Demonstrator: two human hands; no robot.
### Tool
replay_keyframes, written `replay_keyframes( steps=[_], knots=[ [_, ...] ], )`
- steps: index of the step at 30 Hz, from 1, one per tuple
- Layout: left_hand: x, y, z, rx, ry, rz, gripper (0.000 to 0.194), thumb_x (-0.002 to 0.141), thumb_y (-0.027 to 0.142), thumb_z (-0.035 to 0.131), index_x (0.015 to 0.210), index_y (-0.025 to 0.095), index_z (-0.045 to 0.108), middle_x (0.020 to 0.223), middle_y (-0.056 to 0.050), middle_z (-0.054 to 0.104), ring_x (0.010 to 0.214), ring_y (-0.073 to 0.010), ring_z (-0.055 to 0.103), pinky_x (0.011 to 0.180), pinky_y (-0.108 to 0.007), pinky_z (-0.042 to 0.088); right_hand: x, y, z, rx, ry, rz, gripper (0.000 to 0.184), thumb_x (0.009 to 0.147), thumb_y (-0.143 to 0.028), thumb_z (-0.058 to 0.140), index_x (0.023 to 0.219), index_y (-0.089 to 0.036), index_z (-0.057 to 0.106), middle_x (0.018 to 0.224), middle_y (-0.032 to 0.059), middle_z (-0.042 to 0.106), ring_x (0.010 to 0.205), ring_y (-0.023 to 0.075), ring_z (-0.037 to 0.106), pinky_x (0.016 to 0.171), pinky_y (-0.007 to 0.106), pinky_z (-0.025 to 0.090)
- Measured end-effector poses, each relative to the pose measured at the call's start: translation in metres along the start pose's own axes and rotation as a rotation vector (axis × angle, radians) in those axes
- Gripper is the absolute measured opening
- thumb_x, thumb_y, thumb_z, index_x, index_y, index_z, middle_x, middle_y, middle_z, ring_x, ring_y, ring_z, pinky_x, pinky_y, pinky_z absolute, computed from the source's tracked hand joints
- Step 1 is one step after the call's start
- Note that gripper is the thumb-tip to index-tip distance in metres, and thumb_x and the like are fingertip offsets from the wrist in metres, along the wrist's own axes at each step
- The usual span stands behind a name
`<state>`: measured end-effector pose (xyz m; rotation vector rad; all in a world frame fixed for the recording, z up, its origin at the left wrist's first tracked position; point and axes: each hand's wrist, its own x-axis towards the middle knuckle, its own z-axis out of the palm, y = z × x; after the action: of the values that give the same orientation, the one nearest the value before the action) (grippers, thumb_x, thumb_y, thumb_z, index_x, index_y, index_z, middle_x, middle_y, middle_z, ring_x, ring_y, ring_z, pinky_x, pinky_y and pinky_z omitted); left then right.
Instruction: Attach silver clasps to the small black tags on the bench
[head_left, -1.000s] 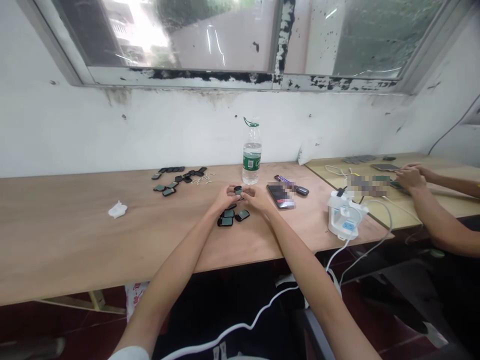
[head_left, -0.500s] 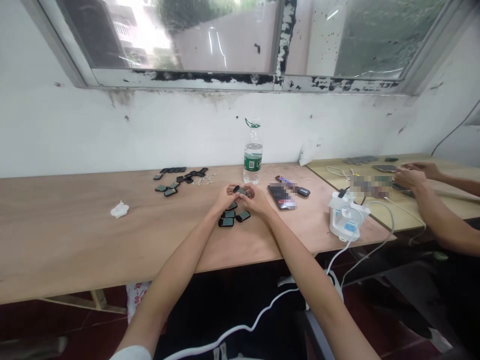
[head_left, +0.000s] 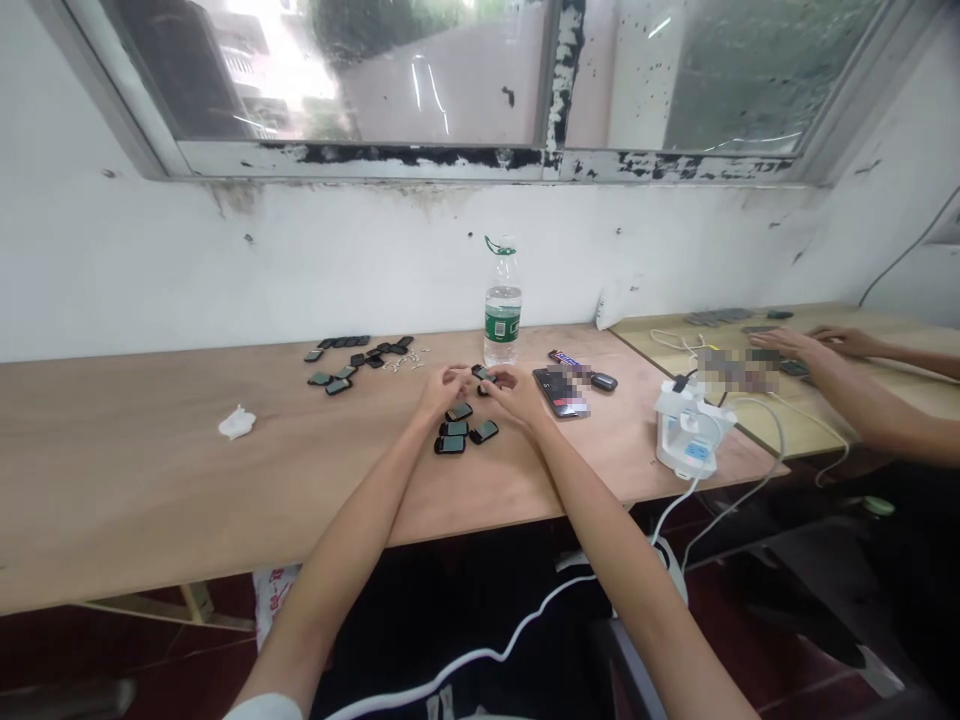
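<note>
My right hand [head_left: 514,392] grips a small black casing with a grey panel [head_left: 484,374], held above the wooden table. Just left of it, my left hand [head_left: 445,387] is closed, thumb and fingers pinched together; whatever they may hold is too small to make out. Below the hands lie several like casings [head_left: 450,445], grey faces up. More black casings [head_left: 341,380] are spread toward the wall at left. Beside these is a scatter of tiny pale pieces [head_left: 405,362].
A water bottle [head_left: 502,315] stands behind my hands. To the right are a phone [head_left: 556,392], a wrapped bar [head_left: 564,358], a black key fob [head_left: 604,382] and a white power strip [head_left: 686,440] with cables. White crumpled paper [head_left: 237,422] lies left. Another person's hands [head_left: 806,345] work at far right.
My left hand has come away from the casing and moved slightly left, while my right hand keeps hold of it. The other person's hands have shifted left and spread flatter.
</note>
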<state>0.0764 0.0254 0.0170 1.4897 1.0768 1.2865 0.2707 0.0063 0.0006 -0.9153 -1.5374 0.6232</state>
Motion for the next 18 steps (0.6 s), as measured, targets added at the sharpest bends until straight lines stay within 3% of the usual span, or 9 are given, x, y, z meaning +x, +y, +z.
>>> replay_keyframes(
  steps=[4, 6, 9, 13, 18],
  knots=[
    [0.007, -0.001, -0.014, 0.19, 0.073, 0.126, 0.023, 0.079, 0.036, 0.083, 0.094, 0.019, 0.078, 0.092, -0.01, 0.078, 0.085, -0.0241, 0.07, 0.087, -0.038, 0.061, 0.005, 0.008, -0.008, 0.069, 0.127, 0.063, 0.031, 0.08, -0.047, 0.078, 0.094, -0.02, 0.074, 0.099, 0.0105, 0.08, 0.094, 0.0269, 0.076, 0.091, 0.042, 0.062],
    [0.012, -0.004, -0.019, 0.329, 0.047, 0.177, 0.015, 0.077, 0.031, 0.082, 0.087, 0.02, 0.079, 0.097, -0.011, 0.079, 0.093, -0.0274, 0.07, 0.095, -0.041, 0.059, 0.006, 0.01, -0.012, 0.064, 0.155, 0.07, 0.031, 0.079, -0.047, 0.079, 0.091, -0.02, 0.073, 0.097, 0.0111, 0.08, 0.092, 0.027, 0.076, 0.09, 0.042, 0.062],
    [0.022, -0.009, -0.024, 0.513, -0.117, 0.205, 0.007, 0.07, 0.025, 0.081, 0.076, 0.021, 0.079, 0.09, -0.012, 0.078, 0.089, -0.029, 0.07, 0.093, -0.041, 0.058, 0.005, 0.013, -0.015, 0.042, 0.14, 0.071, 0.03, 0.078, -0.047, 0.078, 0.09, -0.019, 0.072, 0.097, 0.0113, 0.08, 0.092, 0.027, 0.075, 0.09, 0.041, 0.062],
    [0.033, -0.013, -0.027, 0.699, -0.345, 0.152, 0.005, 0.065, 0.021, 0.077, 0.069, 0.02, 0.078, 0.077, -0.007, 0.075, 0.077, -0.0246, 0.068, 0.079, -0.035, 0.057, 0.005, 0.014, -0.016, 0.01, 0.102, 0.072, 0.031, 0.079, -0.047, 0.078, 0.091, -0.019, 0.073, 0.097, 0.0109, 0.081, 0.09, 0.0266, 0.075, 0.087, 0.04, 0.061],
    [0.034, -0.017, -0.029, 0.783, -0.43, 0.168, 0.011, 0.071, 0.022, 0.074, 0.079, 0.017, 0.08, 0.08, -0.008, 0.076, 0.08, -0.0247, 0.069, 0.079, -0.035, 0.056, 0.004, 0.012, -0.013, -0.003, 0.061, 0.037, 0.03, 0.079, -0.047, 0.078, 0.09, -0.019, 0.073, 0.093, 0.0101, 0.08, 0.088, 0.0258, 0.075, 0.084, 0.038, 0.061]
  ],
)
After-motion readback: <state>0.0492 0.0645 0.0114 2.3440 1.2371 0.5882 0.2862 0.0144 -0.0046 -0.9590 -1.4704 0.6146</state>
